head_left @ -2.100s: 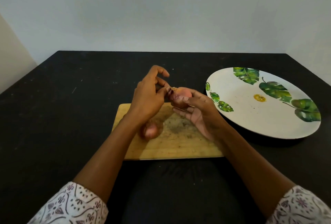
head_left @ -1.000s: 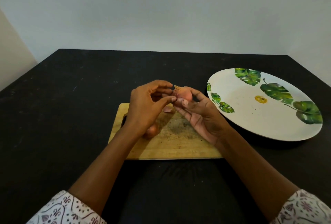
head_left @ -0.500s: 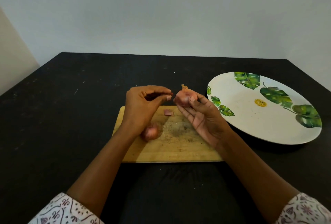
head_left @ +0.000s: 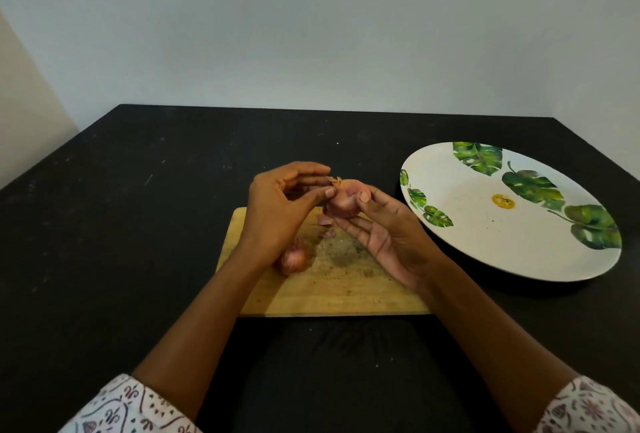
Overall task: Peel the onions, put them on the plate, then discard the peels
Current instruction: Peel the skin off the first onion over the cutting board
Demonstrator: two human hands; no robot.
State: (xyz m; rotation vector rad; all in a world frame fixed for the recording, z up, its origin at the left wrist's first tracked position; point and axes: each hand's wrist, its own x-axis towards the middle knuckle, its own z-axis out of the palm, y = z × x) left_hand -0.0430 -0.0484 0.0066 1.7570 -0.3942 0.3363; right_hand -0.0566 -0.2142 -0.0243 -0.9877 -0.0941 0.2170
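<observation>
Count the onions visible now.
2. The first onion is held by the right hand above the cutting board; the second onion lies on it, partly behind the left hand.

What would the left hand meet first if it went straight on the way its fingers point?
The onion held in the right hand: the left hand's fingertips point right and close around its dry tip, seemingly touching it, though depth is unclear.
</observation>
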